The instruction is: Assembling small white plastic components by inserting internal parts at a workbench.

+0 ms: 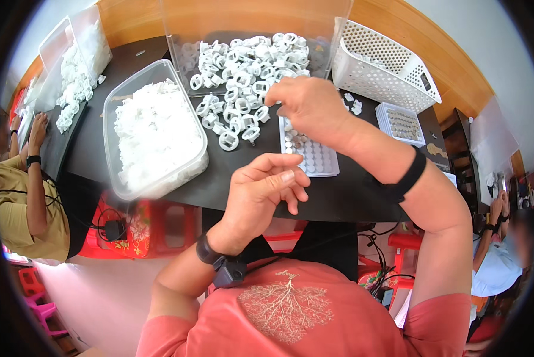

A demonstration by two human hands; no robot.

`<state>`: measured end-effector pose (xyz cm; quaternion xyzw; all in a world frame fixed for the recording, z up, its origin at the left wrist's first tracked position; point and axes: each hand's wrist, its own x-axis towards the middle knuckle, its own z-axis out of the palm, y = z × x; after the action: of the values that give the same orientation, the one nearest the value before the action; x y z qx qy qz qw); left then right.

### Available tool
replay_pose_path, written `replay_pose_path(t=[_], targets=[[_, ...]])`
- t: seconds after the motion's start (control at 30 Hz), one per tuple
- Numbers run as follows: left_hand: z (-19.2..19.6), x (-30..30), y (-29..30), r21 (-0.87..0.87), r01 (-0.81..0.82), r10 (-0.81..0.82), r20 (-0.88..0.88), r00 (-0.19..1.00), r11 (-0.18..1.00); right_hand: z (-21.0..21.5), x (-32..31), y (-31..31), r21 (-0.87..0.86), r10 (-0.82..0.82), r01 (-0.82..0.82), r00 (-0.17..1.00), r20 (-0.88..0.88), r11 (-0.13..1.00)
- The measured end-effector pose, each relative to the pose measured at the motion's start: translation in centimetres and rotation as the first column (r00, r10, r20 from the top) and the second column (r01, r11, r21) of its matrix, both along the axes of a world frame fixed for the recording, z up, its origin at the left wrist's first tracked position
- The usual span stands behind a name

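Note:
My right hand (311, 110) reaches over a white tray (332, 173) of small round pale discs. Its thumb and forefinger are apart at the right edge of a pile of white ring-shaped plastic parts (242, 106), and I see nothing held between them. Nearer to me, my left hand (264, 187) hovers in front of the tray with loosely bent, separated fingers and no visible object. The pile spills from a large clear bin (332, 44) lying open toward me. Part of the disc tray is hidden beneath my right hand.
To the left stands a clear tub (113, 160) heaped with small white pieces. A perforated white basket (386, 77) is at the back right, with stacked disc trays (421, 134) in front of it. Other people work at tables on both sides.

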<state>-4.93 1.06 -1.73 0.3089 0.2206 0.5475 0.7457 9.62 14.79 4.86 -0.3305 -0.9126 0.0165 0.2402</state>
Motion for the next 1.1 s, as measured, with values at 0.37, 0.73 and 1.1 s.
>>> replay_pose_path(t=[0.37,0.73,1.1], targets=[[-1.1,-0.5,0.3,0.042,0.067,-0.072,0.133,0.988,0.997,-1.3,0.3,1.8,-0.184,0.095,-0.113,0.990,-0.104,0.976],[0.4,0.7,0.2,0.110,0.069,-0.087,0.170,0.981,0.991,1.8,6.5,-9.0,-0.128,0.262,-0.347,0.862,-0.435,0.929],[0.5,3.7,-1.5,-0.065,-0.008,0.015,0.101,0.995,0.998,-1.5,8.2,-12.8,-0.161,0.096,-0.249,0.773,-0.627,0.955]])
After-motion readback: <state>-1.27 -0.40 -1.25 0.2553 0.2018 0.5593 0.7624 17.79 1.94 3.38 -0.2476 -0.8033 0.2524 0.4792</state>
